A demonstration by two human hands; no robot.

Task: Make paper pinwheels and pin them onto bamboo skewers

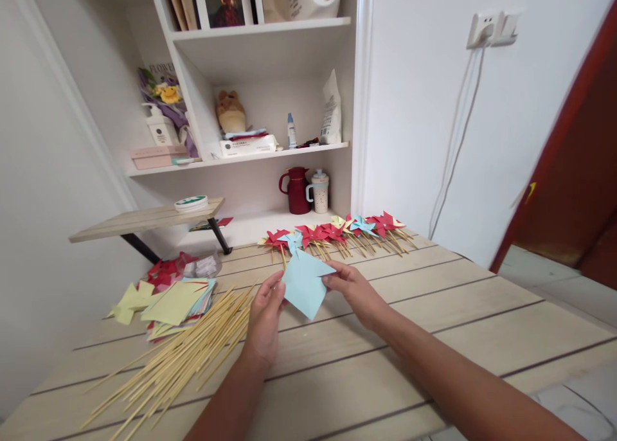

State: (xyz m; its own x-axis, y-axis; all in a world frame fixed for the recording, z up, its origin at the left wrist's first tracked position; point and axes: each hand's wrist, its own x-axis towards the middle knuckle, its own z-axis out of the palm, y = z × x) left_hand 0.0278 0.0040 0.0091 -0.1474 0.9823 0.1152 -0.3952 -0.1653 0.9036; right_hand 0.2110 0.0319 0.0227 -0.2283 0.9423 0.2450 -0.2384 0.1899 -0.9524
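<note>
A light blue paper sheet, partly folded with one corner turned up, is held above the wooden table. My left hand pinches its left edge. My right hand pinches its right corner. Both hands have their fingers closed on the paper. Left of my left hand lies a spread of thin bamboo sticks. Beyond the paper, a row of finished paper pinwheels in red, yellow and blue lies on the table's far edge.
A stack of coloured paper squares and red cut pieces lie at the left. A small raised shelf holds a tape roll. White shelving behind holds a red jug, a cup and bottles. Cables hang from a wall socket.
</note>
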